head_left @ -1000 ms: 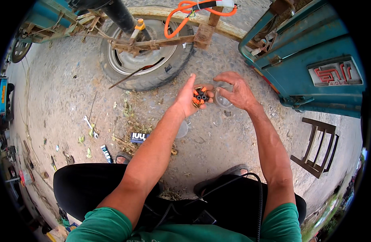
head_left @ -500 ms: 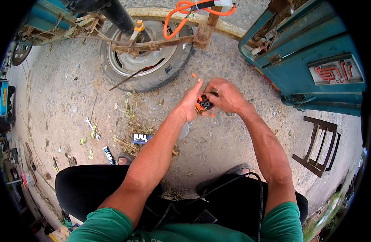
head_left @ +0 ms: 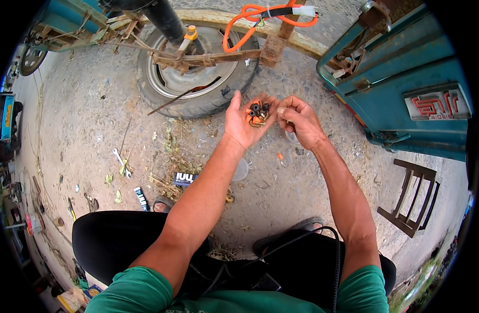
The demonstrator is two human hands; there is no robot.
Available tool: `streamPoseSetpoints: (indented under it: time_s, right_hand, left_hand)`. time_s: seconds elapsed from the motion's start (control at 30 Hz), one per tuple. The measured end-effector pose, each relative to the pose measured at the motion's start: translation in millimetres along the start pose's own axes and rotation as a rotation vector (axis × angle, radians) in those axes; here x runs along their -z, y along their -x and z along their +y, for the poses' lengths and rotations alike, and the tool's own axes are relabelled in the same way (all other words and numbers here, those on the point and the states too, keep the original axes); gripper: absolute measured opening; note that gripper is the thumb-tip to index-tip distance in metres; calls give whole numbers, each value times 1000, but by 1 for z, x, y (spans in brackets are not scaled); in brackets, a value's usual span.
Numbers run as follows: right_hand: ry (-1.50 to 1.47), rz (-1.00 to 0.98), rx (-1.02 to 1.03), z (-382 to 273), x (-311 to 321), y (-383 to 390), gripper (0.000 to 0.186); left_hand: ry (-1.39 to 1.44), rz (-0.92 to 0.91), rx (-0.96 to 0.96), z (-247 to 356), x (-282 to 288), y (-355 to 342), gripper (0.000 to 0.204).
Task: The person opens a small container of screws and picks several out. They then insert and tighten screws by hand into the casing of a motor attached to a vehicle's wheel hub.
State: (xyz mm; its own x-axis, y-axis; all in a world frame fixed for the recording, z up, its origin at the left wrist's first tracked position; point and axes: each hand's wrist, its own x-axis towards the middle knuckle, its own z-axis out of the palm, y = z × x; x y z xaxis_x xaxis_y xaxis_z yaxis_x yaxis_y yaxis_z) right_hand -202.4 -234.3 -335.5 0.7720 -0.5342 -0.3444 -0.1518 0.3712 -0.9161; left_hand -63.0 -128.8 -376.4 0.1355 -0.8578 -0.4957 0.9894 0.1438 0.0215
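My left hand [head_left: 239,127] is turned palm up, its fingers stretched out and slightly cupped. In it rests a loose heap of small parts [head_left: 258,113]: black rubber-like rings, orange pieces and brass-coloured bits. Just right of those fingertips, my right hand [head_left: 302,122] is closed in a pinch. Whatever its fingertips may hold is too small to make out. Partly hidden below the right hand is a clear round plastic piece [head_left: 291,136]. A small orange piece [head_left: 280,156] lies on the ground nearer to me.
A wheel [head_left: 198,101] lies beyond my hands, under a rusty frame with an orange cable [head_left: 234,47]. Teal vehicle bodywork [head_left: 396,122] stands at right, near a brown metal bracket [head_left: 406,195]. A clear disc [head_left: 240,170], blue box [head_left: 185,179], tube [head_left: 141,199] and spanner [head_left: 121,163] lie on the ground.
My left hand has opened out flatter, uncovering the heap of parts. My right hand has drawn back from the heap to the right, fingers still pinched. The whole view has shifted slightly.
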Motion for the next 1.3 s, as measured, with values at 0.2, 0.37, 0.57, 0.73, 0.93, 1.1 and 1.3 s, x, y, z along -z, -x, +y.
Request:
streamPoseSetpoints:
  time_s: [0.2, 0.37, 0.57, 0.73, 0.93, 1.1, 1.3]
  right_hand:
    - [968, 130, 235, -12, -38, 10, 19]
    - [1064, 185, 370, -13, -43, 12, 19]
    - [922, 168, 258, -14, -41, 10, 12]
    - [41, 159, 289, -7, -33, -2, 9]
    - [-385, 22, -14, -18, -19, 7, 14]
    - [856, 141, 346, -19, -43, 17, 19]
    - [1114, 138, 483, -18, -41, 14, 20]
  left_hand:
    - [14, -154, -5, 1, -9, 3, 72]
    - [14, -166, 15, 1, -10, 2, 72]
    - [-16, -141, 13, 2, -12, 3, 69]
    - [12, -66, -23, 1, -21, 6, 68]
    - [113, -126, -48, 3, -26, 5, 70]
    - [71, -205, -56, 6, -31, 9, 73]
    - [27, -227, -45, 7, -26, 7, 73]
